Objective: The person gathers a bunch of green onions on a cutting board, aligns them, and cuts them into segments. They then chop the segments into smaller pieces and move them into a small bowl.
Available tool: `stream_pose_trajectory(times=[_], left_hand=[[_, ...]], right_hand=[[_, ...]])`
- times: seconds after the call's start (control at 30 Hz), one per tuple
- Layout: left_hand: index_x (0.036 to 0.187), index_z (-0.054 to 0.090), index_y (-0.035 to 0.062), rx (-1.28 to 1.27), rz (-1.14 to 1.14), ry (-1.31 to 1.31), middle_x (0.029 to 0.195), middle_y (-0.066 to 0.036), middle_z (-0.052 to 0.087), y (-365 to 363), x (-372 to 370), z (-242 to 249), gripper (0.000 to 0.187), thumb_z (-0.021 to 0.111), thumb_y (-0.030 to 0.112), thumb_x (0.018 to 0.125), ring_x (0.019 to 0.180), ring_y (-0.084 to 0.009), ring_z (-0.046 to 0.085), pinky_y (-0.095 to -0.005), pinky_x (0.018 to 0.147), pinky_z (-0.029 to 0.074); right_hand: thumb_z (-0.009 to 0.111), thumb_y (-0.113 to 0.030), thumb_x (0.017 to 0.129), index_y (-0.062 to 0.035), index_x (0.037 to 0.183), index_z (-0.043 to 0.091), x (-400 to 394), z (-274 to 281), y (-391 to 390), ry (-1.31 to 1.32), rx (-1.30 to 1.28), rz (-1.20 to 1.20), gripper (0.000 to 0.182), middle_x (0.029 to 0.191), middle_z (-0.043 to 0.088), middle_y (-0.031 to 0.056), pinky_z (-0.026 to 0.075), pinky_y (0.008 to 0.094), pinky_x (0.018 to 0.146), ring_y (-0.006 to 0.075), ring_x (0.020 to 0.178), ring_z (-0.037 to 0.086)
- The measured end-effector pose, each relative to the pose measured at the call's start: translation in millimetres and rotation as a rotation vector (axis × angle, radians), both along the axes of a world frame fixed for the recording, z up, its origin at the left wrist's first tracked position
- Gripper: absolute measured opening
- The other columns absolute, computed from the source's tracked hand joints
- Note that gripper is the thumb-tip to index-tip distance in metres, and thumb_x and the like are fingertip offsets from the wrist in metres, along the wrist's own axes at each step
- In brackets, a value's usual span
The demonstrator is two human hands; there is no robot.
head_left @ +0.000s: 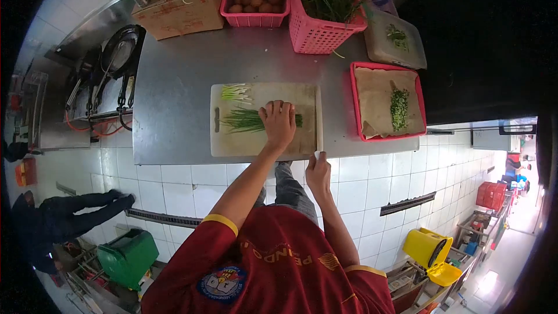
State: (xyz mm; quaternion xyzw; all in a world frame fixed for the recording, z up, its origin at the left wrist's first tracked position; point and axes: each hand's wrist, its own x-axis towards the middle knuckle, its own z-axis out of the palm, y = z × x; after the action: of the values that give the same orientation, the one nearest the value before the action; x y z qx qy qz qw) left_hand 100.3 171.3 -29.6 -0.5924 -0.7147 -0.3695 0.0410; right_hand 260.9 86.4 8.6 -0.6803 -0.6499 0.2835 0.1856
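Observation:
My left hand [278, 121] presses down on a bunch of green onions [244, 120] on the white cutting board [232, 144], its fingers curled over the stalks. Cut green ends stick out just right of that hand. In my right hand [318, 173] is the pale handle of a knife. The knife's blade [319, 122] points away from me along the board's right side, apart from the onions. A small bundle of white onion ends [235, 93] lies at the board's upper left.
Behind the board stand a pink basket of eggs [257, 18], a pink basket of green onions [317, 34] and a cardboard box [180, 18]. On the right, a pink tray [378, 99] holds chopped greens beside a clear container [395, 52]. Another person [75, 215] is at left.

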Motion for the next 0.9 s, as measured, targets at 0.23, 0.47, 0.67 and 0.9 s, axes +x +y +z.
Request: stream_pose_trajectory(times=[0.23,0.47,0.67,0.9], left_hand=[[0.1,0.058,0.0085,-0.099,0.067,0.177,0.103,-0.011,0.052,6.0,-10.7,-10.4,0.016,0.058,0.024,0.096,0.103,-0.0319,0.047,-0.0526,0.091,0.032],[0.102,0.058,0.0081,-0.249,0.044,0.186,0.109,-0.013,0.049,8.1,-9.7,-12.0,0.017,0.06,0.022,0.094,0.108,-0.0325,0.045,-0.0549,0.095,0.032],[0.103,0.059,0.0074,-0.248,0.045,0.182,0.111,-0.014,0.049,6.6,-9.5,-14.2,0.02,0.06,0.024,0.092,0.111,-0.0334,0.045,-0.0572,0.095,0.033],[0.101,0.058,0.0076,-0.235,0.05,0.198,0.107,-0.014,0.047,8.0,-9.5,-16.0,0.018,0.059,0.024,0.093,0.108,-0.0329,0.045,-0.057,0.094,0.033]], right_hand=[[0.052,-0.017,0.099,0.0065,0.106,0.047,-7.8,-2.0,1.1,0.046,-0.065,0.003,0.025,0.072,0.063,0.0318,0.05,0.0551,0.059,0.0498,0.075,0.064],[0.051,-0.02,0.099,0.0047,0.108,0.047,-14.2,0.6,-3.4,0.039,-0.103,0.078,0.026,0.076,0.064,0.0331,0.049,0.0583,0.063,0.0508,0.078,0.064],[0.051,-0.016,0.099,0.0059,0.101,0.05,-19.5,-9.6,-4.2,0.057,-0.162,0.03,0.022,0.074,0.062,0.0339,0.049,0.0545,0.059,0.0503,0.076,0.064],[0.051,-0.024,0.097,0.005,0.1,0.056,-22.5,43.3,11.1,-0.283,-0.062,0.154,0.03,0.082,0.066,0.0318,0.053,0.0558,0.07,0.0472,0.079,0.067]])
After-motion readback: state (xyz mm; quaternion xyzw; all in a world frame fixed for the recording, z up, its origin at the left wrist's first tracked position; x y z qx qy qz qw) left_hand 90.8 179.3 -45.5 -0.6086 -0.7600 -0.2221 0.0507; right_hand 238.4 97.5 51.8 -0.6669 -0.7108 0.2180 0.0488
